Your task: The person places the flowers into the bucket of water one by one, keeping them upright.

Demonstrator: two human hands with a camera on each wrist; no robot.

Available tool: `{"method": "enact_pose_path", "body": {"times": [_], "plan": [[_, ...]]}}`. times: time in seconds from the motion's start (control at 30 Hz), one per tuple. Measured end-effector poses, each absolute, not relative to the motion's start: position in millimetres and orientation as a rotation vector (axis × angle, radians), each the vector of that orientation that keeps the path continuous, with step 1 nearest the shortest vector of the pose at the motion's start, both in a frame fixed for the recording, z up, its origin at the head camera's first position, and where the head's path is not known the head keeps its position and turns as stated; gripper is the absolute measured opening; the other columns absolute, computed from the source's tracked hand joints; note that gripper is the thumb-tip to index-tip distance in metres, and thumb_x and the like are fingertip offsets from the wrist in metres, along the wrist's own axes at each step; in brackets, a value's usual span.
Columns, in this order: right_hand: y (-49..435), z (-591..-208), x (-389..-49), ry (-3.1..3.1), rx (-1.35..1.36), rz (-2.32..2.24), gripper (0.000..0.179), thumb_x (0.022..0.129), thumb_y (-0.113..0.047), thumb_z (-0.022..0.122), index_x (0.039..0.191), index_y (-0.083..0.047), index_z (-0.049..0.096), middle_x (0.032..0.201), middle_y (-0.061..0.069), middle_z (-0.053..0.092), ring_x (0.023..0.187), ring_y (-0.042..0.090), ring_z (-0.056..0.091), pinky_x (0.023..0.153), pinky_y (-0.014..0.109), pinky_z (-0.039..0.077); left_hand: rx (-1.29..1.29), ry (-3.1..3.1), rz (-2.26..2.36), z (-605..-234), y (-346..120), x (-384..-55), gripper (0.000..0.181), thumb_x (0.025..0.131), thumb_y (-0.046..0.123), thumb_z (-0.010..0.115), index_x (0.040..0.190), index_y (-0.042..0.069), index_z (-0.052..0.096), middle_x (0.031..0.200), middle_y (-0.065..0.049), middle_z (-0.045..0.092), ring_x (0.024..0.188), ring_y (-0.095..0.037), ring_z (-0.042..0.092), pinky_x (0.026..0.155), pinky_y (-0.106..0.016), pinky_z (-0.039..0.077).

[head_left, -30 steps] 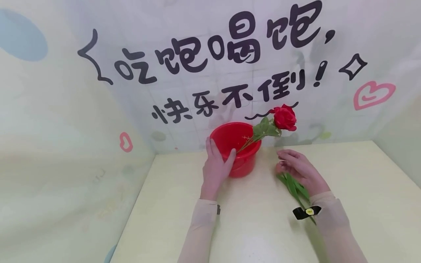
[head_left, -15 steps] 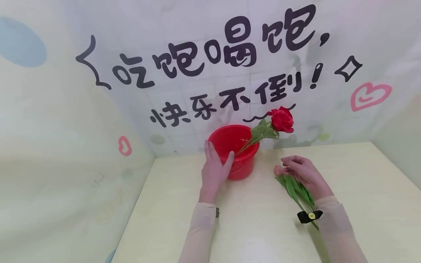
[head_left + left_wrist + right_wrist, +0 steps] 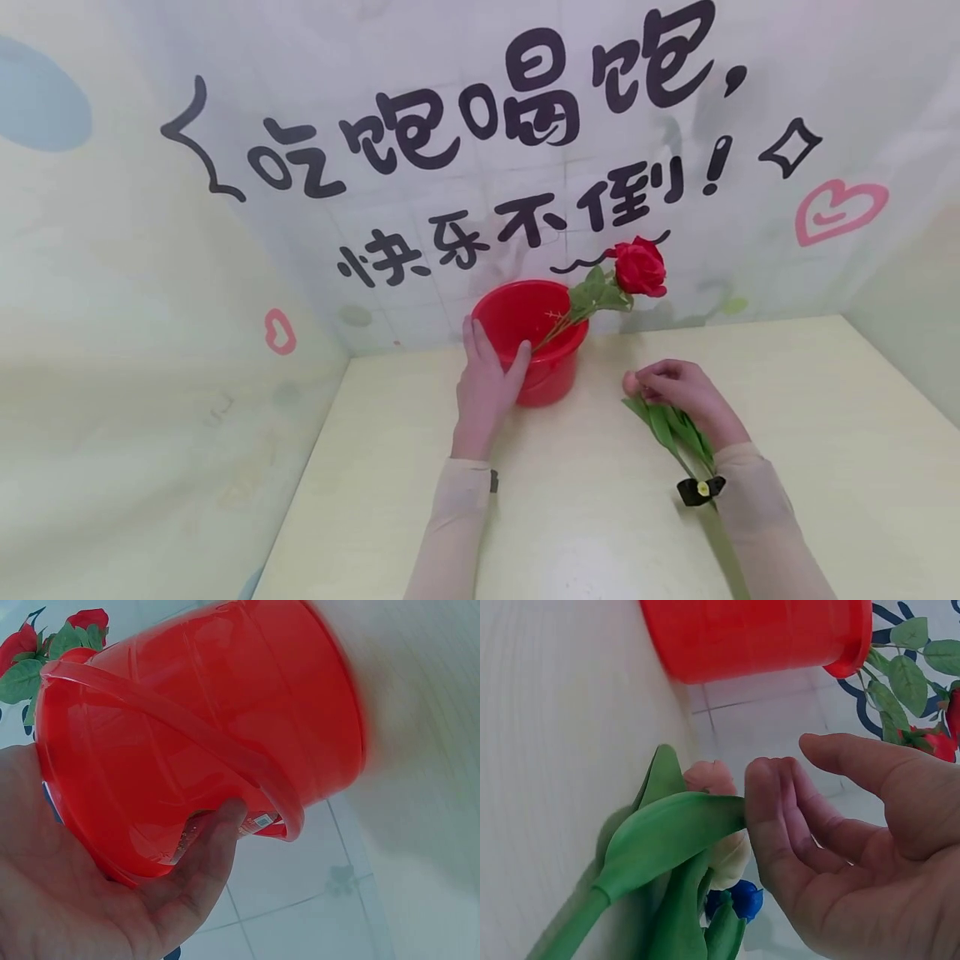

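Observation:
My left hand (image 3: 483,396) grips the rim of a red plastic bucket (image 3: 553,379), its fingers and thumb on either side of the wall. Inside leans a red rose (image 3: 640,267), its bloom past the right rim; the left wrist view shows more than one red bloom. To the right, my right hand (image 3: 693,398) hovers over tulips lying on the table, thumb apart from its bent fingers, nothing gripped. Its fingertips meet the tip of a green leaf (image 3: 682,825). Beside them show a pink tulip (image 3: 709,777), a cream bloom (image 3: 731,862) and a blue bloom (image 3: 746,901).
The pale table (image 3: 585,500) ends at a back wall sheet (image 3: 420,317) printed with dark characters. The bucket's handle (image 3: 180,727) hangs down its outside. Black wrist straps (image 3: 697,492) sit over the sleeves.
My right hand has shifted slightly back from the bucket and lowered its fingers toward the pink tulip. My left hand keeps its hold on the bucket. The head view has shifted a little.

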State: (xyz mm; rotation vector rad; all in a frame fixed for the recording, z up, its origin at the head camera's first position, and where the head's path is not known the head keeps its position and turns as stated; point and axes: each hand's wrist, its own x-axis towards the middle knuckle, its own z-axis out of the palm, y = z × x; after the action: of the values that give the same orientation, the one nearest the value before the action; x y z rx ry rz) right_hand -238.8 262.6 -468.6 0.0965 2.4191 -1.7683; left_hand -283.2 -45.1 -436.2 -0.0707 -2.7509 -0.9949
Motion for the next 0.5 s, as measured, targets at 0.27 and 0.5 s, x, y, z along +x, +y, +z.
{"method": "enact_pose_path", "body": {"times": [0.27, 0.5], "plan": [[254.2, -469.5, -238.5, 2.567, 0.099, -1.575, 0.041, 0.106, -0.024, 0.065, 0.123, 0.013, 0.064, 0.105, 0.020, 0.072, 0.088, 0.021, 0.069, 0.082, 0.031, 0.062, -0.055, -2.753, -0.986, -434.8, -49.4, -282.9, 0.108, 0.096, 0.058, 0.068, 0.170, 0.010, 0.005, 0.166, -0.012, 0.032, 0.101, -0.030, 0.072, 0.089, -0.048, 0.063], [255.0, -470.4, -233.8, 2.624, 0.134, -1.486, 0.043, 0.105, -0.029, 0.068, 0.121, 0.011, 0.065, 0.098, 0.014, 0.072, 0.086, 0.021, 0.068, 0.079, 0.028, 0.057, -0.065, -2.758, -1.012, -438.3, -46.6, -284.8, 0.109, 0.094, 0.058, 0.069, 0.170, 0.010, 0.006, 0.168, -0.012, 0.027, 0.107, -0.033, 0.070, 0.089, -0.050, 0.063]]}}
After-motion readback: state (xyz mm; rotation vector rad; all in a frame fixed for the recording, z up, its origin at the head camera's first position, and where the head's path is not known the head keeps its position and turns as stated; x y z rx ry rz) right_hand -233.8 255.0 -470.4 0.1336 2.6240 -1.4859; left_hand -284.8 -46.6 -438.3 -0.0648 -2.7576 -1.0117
